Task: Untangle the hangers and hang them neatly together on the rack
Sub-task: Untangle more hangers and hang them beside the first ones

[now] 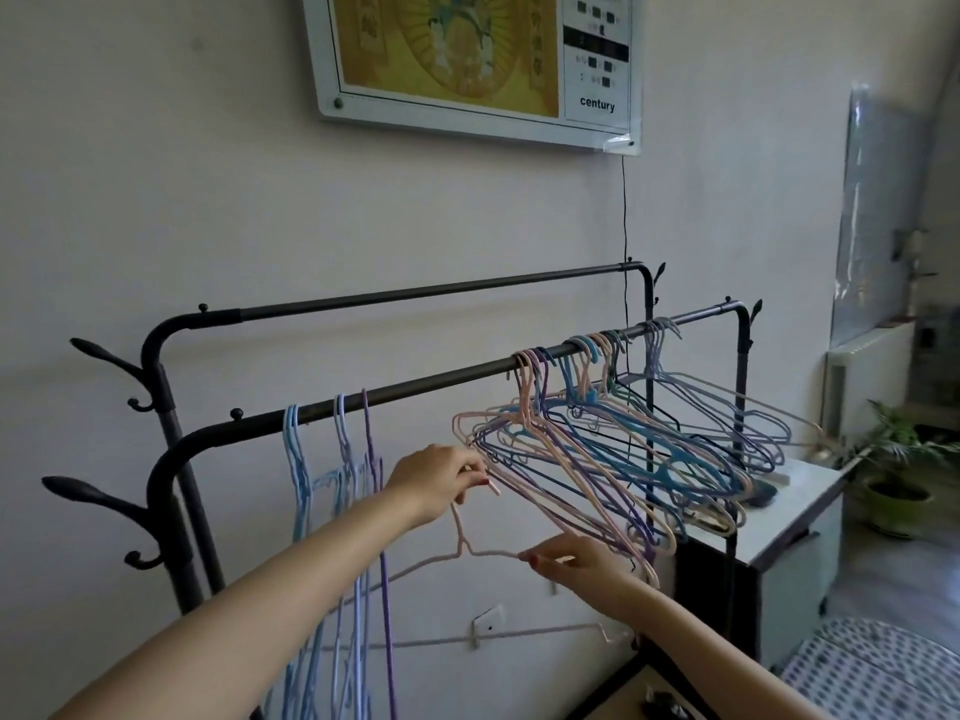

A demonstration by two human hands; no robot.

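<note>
White wall stands behind the black rack (415, 379). Left hand (441, 480) pinches the hook of a pink hanger (462, 543), right hand (571, 563) pinches its shoulder, just beside the tangled bunch (623, 449) on the front rail. It looks light, thin, a bit springy; I would hold near the neck.

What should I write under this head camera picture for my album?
Both hands work a pink hanger free: left hand pinches its hook, right hand its shoulder, below the tangled hangers on the rack.
</note>
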